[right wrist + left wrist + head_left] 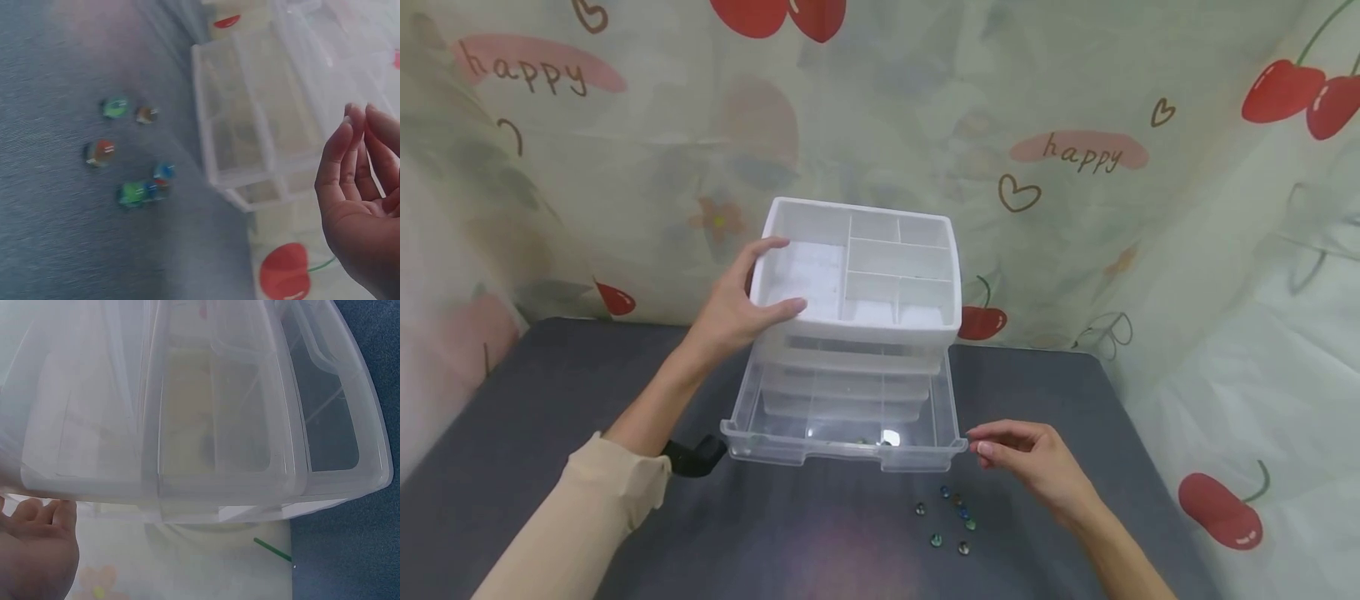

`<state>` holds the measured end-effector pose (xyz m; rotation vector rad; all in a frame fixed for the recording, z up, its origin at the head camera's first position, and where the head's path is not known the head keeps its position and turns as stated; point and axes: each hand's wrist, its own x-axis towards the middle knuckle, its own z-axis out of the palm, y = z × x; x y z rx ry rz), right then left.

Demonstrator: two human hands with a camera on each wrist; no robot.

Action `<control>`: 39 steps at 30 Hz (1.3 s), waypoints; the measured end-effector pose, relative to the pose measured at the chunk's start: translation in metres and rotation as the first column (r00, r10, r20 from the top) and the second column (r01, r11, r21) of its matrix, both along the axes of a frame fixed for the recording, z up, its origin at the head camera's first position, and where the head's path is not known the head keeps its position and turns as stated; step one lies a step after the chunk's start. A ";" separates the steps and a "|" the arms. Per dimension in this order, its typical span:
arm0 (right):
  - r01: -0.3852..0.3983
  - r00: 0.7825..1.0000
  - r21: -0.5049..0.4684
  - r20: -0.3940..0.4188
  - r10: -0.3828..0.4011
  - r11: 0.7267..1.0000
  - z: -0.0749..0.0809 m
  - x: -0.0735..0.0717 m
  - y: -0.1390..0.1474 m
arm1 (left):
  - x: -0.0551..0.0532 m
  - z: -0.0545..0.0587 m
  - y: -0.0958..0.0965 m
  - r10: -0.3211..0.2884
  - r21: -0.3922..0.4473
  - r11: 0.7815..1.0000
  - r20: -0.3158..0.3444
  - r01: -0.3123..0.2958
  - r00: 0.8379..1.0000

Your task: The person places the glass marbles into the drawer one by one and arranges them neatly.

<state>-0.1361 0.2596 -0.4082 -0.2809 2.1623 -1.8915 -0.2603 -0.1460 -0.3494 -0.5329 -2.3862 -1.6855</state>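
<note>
A white plastic drawer organizer (857,329) stands on the table, its divided top tray (808,275) facing up. My left hand (741,292) grips the tray's left side, thumb over the front rim; in the left wrist view, fingers (40,515) show at the organizer's edge. A clear drawer (842,454) is pulled out below, with a few small glints inside. My right hand (1030,458) is by the drawer's front right corner, fingers loosely bent; I see nothing between them. Several glass marbles (936,540) lie on the table, also green marbles (115,107) in the right wrist view.
The dark grey table (1037,533) extends around the organizer. A pale printed sheet (880,125) with cherries and hearts hangs behind and at the sides. A black object (696,457) is beside the left wrist, close to the drawer's left corner.
</note>
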 end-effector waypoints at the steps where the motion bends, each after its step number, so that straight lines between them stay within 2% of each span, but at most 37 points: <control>1: 0.002 1.000 0.006 0.001 -0.002 1.000 -0.003 0.001 0.001 | 0.000 0.000 0.000 0.001 -0.005 1.000 -0.003 -0.001 1.000; 6: 0.031 0.999 0.033 0.016 -0.031 0.999 -0.019 0.009 0.004 | -0.002 0.001 0.002 -0.002 -0.003 1.000 -0.006 0.002 1.000; 12: 0.024 1.000 0.070 0.004 -0.024 0.997 -0.042 0.019 0.007 | -0.001 0.000 0.000 0.003 0.003 1.000 -0.008 -0.003 1.000; 19: 0.063 0.995 0.095 0.071 -0.070 0.993 -0.065 0.031 0.012 | 0.000 -0.002 0.001 -0.011 0.007 1.000 -0.019 0.011 1.000; 33: 0.007 0.999 0.161 0.045 -0.015 0.987 -0.089 0.037 0.022 | -0.002 -0.002 0.000 -0.024 0.031 0.999 -0.006 0.024 1.000; 39: 0.009 0.998 0.217 0.060 -0.022 0.976 -0.096 0.038 0.023 | -0.002 -0.003 0.000 -0.035 0.039 0.999 -0.008 0.035 0.999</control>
